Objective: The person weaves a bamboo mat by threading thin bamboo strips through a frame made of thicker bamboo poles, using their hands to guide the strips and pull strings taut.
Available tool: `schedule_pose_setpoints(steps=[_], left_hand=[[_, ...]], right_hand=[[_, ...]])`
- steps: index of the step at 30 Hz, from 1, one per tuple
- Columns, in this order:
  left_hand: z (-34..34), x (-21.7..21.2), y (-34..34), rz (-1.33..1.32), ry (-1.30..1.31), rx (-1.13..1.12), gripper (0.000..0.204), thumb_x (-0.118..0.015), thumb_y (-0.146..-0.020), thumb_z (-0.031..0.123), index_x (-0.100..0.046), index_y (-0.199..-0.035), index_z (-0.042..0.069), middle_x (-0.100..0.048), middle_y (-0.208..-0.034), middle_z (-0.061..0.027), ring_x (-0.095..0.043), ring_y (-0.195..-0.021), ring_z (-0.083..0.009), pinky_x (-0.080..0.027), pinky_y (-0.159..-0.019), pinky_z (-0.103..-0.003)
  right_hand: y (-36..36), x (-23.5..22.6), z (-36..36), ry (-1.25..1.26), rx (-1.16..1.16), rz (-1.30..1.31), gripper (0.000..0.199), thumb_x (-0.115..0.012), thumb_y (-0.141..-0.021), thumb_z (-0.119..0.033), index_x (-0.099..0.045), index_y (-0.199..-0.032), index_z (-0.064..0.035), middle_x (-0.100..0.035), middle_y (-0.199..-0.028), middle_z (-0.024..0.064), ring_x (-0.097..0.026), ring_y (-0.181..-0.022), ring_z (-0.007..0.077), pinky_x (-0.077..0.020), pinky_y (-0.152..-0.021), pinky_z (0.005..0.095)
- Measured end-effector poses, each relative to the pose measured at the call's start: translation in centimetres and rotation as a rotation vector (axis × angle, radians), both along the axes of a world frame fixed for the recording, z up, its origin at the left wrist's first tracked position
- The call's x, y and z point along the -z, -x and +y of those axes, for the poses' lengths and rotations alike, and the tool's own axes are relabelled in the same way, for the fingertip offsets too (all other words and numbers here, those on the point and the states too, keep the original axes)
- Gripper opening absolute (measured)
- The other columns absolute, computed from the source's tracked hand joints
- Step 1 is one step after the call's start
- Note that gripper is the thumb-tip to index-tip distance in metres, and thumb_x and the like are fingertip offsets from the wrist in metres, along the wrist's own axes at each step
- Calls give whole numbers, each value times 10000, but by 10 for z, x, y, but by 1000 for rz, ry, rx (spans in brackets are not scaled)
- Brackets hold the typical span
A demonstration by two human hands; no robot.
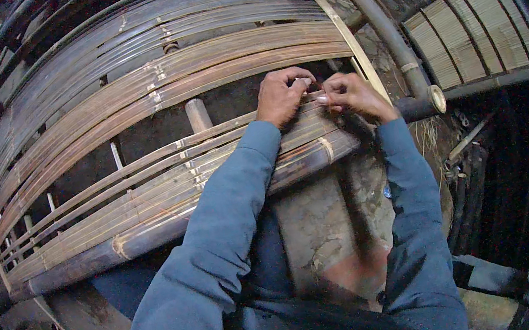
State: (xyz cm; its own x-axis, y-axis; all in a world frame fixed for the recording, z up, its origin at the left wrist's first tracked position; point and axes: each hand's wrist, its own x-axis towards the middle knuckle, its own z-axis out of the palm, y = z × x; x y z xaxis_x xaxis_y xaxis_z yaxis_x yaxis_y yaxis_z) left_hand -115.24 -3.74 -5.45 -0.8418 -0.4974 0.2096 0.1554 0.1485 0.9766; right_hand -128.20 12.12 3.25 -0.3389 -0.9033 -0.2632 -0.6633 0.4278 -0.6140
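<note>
A bamboo bench or bed frame lies before me, its top made of long split bamboo slats (210, 55). Toward its right end my left hand (279, 99) is closed, thumb and fingertips pinched together above the front group of slats (165, 168). Close beside it my right hand (352, 96) pinches too, its fingertips at the slat ends. Between the fingertips shows a short piece of thin reddish cord (324, 89), mostly hidden by the fingers. A thick bamboo pole (153, 231) runs along the frame's front edge. Between the front and back slats a gap shows a round crosspiece (198, 115).
A pale upright bamboo strip (332, 16) borders the slats at right. Beyond it stands a thick bamboo pole with a cut end (437, 99). A slatted panel with dark bars (474, 30) is at far right. Bamboo pieces (471, 184) lie on the floor below it.
</note>
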Motion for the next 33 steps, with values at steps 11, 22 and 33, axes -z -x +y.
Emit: schedule_pose_setpoints(steps=[11,22,33], left_hand=[[16,-11,3,-145,43,-208,204,-677,-829,241,-796,-945,123,-751,-914,-159,-715,-892,-348,-551,-853,-427],[13,-7,3,-131,248,-6,408,-693,-815,228,-704,-1216,154,-663,-1215,-190,-605,-1162,-385,-480,-1016,-442],[67,-56,-91,424,384,-219,482,-621,-724,-18,-633,-1201,44,-626,-1191,-196,-573,-1138,-410,-459,-1016,-490]], right_hand=[[22,-257,377,-91,734,1948,380,-653,-950,-354,-733,-1031,9,-707,-1023,220,-656,-941,389,-529,-829,472],[-280,68,400,-506,961,284,363,-615,-905,-185,-633,-1250,-73,-685,-1108,181,-639,-974,336,-491,-857,419],[-169,-14,84,325,645,567,221,-601,-953,-164,-661,-1083,4,-658,-1030,195,-608,-978,380,-471,-894,441]])
